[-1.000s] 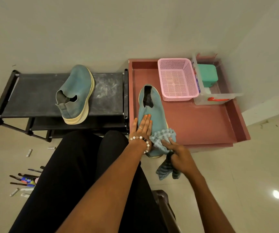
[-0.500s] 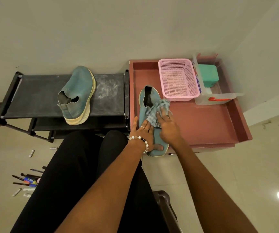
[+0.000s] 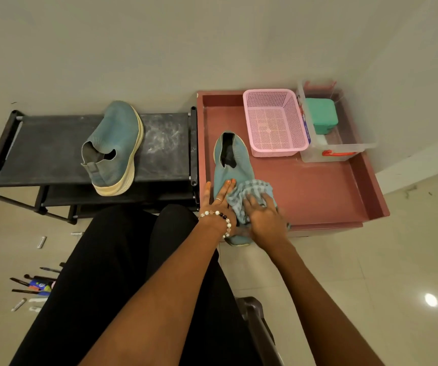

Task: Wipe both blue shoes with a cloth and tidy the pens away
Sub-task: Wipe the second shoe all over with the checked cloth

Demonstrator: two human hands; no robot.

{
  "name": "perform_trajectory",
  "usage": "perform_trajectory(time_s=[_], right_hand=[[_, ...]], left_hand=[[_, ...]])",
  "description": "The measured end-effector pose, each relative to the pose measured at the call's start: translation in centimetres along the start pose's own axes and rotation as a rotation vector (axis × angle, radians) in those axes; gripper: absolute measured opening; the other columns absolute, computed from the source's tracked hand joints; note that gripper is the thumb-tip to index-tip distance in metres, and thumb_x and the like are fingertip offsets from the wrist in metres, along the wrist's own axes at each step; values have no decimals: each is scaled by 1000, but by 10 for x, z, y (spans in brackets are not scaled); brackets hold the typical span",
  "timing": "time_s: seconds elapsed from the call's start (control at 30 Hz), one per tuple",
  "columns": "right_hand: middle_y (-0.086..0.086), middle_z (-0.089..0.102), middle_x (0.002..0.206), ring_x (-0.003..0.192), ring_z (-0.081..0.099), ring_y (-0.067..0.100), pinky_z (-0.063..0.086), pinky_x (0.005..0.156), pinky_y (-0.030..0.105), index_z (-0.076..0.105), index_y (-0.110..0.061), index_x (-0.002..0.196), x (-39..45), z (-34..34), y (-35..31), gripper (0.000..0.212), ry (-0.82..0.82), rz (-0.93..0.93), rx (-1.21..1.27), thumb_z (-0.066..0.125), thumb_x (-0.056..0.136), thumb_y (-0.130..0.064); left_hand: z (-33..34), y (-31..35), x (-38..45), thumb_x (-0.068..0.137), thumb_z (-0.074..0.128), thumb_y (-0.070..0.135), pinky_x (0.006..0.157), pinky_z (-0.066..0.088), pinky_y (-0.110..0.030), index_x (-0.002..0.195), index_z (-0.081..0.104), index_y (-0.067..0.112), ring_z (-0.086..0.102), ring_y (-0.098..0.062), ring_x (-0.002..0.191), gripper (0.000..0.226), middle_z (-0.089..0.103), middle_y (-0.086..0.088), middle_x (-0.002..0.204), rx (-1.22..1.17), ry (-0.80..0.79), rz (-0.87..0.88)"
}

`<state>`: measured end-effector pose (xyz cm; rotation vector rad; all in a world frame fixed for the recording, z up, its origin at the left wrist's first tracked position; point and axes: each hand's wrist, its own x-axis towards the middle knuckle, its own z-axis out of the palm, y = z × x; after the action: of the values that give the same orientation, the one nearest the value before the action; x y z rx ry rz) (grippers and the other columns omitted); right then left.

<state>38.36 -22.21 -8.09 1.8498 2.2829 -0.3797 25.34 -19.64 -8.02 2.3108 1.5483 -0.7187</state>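
Knit-fabric blue shoe w/ woven checked cloth under right hand; beyond grip: perforated pink plastic basket, matt red tray; glossy tile floor.

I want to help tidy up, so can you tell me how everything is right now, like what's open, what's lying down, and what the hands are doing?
Left hand: flat, fingers straight, steadying the blue shoe.
Right hand: pressing the cloth onto that shoe.
Cloth: bunched on the shoe's front.
Blue shoe in the red tray: upright.
Blue shoe on the black rack: tipped on its side.
Pink basket: upright, empty.
Clear box: lidless, green container inside.
Pens: scattered on the floor.
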Motion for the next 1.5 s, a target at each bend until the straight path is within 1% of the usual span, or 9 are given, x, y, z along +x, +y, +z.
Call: perform_trajectory(time_s=[0.17,0.37,0.53,0.6,0.77,0.87,1.0,1.23,1.5], right_hand=[[-3,5,159,145,-2,30,22,108,48,8,-15,152,52,-21,-7,58,-35,31,-113,31,99,-22],[-2,2,160,145,-1,30,17,111,48,4,-15,152,48,-18,-14,59,-52,66,-96,29,99,-22],[-1,30,153,140,20,38,29,106,55,30,-16,148,-2,7,-5,69,36,17,116,60,87,-27],[8,55,135,124,43,46,45,92,57,53,-12,134,-27,22,-2,64,189,-12,266,69,72,-7],[-2,57,111,107,46,14,33,91,4,66,-4,115,-50,7,10,58,109,139,875,38,70,21],[9,65,78,70,59,20,49,64,27,70,-2,80,-45,-19,24,28,153,567,1395,46,84,11],[14,63,75,63,61,27,55,61,36,60,-1,76,-45,-34,38,26,342,973,1765,41,76,16],[18,64,85,77,63,35,54,78,51,62,4,86,-56,-37,29,26,291,1074,1856,44,75,17],[15,61,80,67,60,29,54,66,43,58,1,77,-85,-44,34,25,328,1119,1845,38,80,17]], left_hand=[[-11,2,-2,77,26,86,101,-29,-57,152,-12,16,-26,-19,144,109,-19,-3,159,-15,-72,-19],[-11,1,-2,77,26,86,102,-29,-57,153,-8,15,-25,-19,144,109,-16,-3,160,-36,-70,-17],[-1,1,-1,86,32,76,101,-29,-59,150,-20,22,-35,-20,139,99,-31,-1,155,2,-32,-9],[1,1,0,85,35,75,108,-22,-60,148,-24,18,-36,-18,139,104,-37,-4,152,-7,-12,-38],[1,2,-5,80,36,80,109,-20,-58,150,-20,10,-31,-17,141,113,-34,-5,154,-16,-34,-31],[-6,7,-14,80,40,78,112,-17,-56,151,-14,5,-26,-20,144,115,-26,-10,157,-127,-64,-36],[-12,35,-30,81,35,79,115,-11,-56,150,-13,2,-23,-29,144,114,-24,-18,156,-301,-148,-77],[-4,63,-38,103,25,23,116,-7,-56,151,-11,5,-16,-43,143,63,-18,-27,154,-87,-97,-183],[3,37,-56,101,24,9,118,0,-51,151,4,1,-6,-46,144,54,-4,-23,158,48,-187,73]])
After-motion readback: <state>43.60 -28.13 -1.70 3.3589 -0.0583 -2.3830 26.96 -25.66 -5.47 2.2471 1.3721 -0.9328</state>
